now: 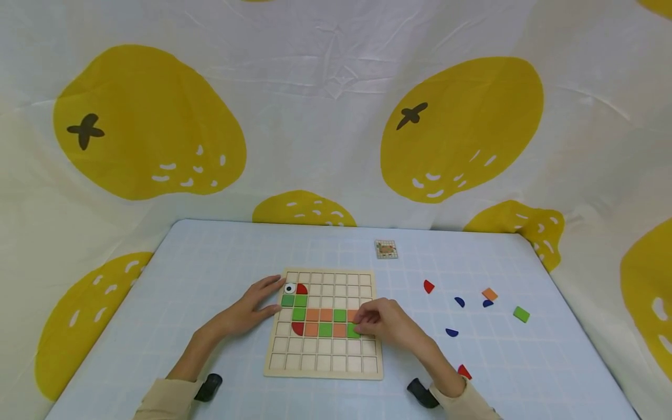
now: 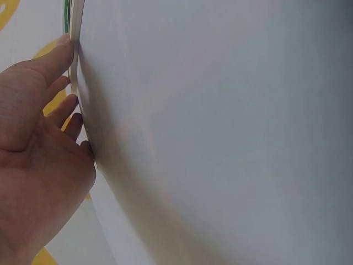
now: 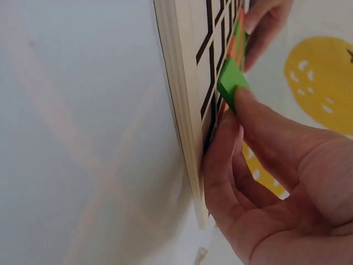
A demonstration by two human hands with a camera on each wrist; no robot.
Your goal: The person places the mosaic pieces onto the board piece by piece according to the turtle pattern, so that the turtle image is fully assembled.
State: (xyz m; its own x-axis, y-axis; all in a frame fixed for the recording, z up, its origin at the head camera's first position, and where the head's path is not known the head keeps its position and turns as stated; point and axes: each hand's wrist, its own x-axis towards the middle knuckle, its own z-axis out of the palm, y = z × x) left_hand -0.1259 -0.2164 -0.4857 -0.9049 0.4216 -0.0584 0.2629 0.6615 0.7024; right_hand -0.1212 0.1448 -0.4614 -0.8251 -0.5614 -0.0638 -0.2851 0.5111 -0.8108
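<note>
Our hands work apart. The left hand (image 1: 245, 309), fingers extended, touches the left edge of the grid board (image 1: 324, 346), presumably steadying it on the counter (image 1: 210, 256). Our right hand (image 1: 387, 322) pinches a green tile (image 3: 230, 80), tilted at the board's right side, likely so an edge meets its cell first. Loose pieces (image 1: 521, 314) lie to the right, seemingly for easy reach; a picture card (image 1: 386, 249) lies beyond the far edge.

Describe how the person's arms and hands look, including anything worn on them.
The left sleeve and right sleeve are light beige. A black, rounded left device and a similar right device show beside their ends. The left hand and right hand wear no gloves.
</note>
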